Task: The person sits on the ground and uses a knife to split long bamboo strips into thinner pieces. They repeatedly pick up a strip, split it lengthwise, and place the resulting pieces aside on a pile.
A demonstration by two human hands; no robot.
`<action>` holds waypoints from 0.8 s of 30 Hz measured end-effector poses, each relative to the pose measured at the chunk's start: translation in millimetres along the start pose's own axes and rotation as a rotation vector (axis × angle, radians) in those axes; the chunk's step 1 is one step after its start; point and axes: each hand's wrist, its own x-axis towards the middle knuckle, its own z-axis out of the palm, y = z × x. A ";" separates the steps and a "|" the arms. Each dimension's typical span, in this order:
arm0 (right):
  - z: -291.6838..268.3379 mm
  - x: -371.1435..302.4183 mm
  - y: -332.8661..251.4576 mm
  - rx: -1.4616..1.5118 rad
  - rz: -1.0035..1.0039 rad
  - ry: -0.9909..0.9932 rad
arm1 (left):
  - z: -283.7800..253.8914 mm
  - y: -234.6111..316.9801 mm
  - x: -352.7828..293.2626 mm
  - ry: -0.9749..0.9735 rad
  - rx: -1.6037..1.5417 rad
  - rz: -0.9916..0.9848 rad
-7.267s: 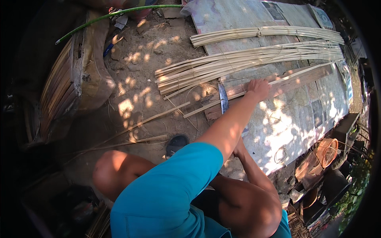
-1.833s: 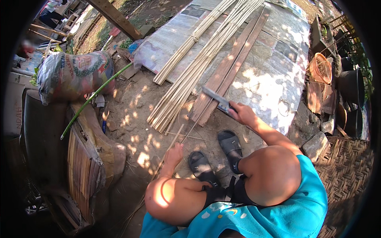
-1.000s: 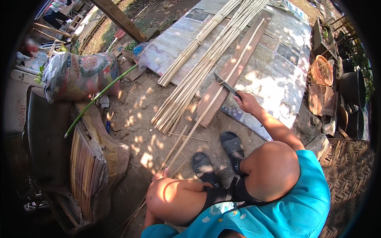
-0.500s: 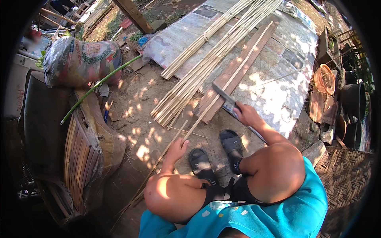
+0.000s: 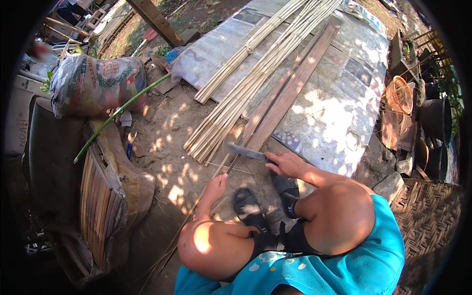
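The long grey steel knife (image 5: 251, 153) is blurred toward its tip near the centre of the frame, its handle mostly hidden inside the right hand (image 5: 289, 164). Whether it touches the slender brownish strip (image 5: 232, 164) cannot be told; that strip's lower end disappears into the left hand (image 5: 214, 188), whose forearm passes behind the bare left knee (image 5: 199, 243). The top edge cuts off the larger bundle of pale split strips (image 5: 260, 81), and the bottom edge the turquoise cloth shirt (image 5: 344, 255). A reddish shape (image 5: 40, 49) at upper left is too blurred to identify.
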 end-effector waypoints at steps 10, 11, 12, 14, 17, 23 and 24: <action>-59.4 26.2 116.1 -0.147 0.345 0.231 | 1.6 -44.9 -67.0 0.033 0.062 -0.216; -38.0 20.7 72.9 -0.066 0.183 0.224 | 7.5 -22.7 -56.9 0.063 0.094 -0.103; -20.8 8.4 26.7 -0.002 0.268 0.016 | 18.1 4.3 -26.3 0.091 0.128 0.011; 31.7 -31.7 -28.2 0.049 -0.018 -0.253 | 21.9 26.8 5.5 0.110 0.242 0.085; 24.6 -28.0 14.1 -0.003 0.052 -0.112 | 16.7 9.0 2.3 0.041 0.409 0.006; -117.2 7.9 203.8 -0.264 0.576 0.426 | 7.2 -40.9 -32.0 -0.005 0.275 0.078; -97.9 14.3 168.6 -0.247 0.483 0.345 | 6.1 -43.1 -33.8 -0.042 0.166 0.042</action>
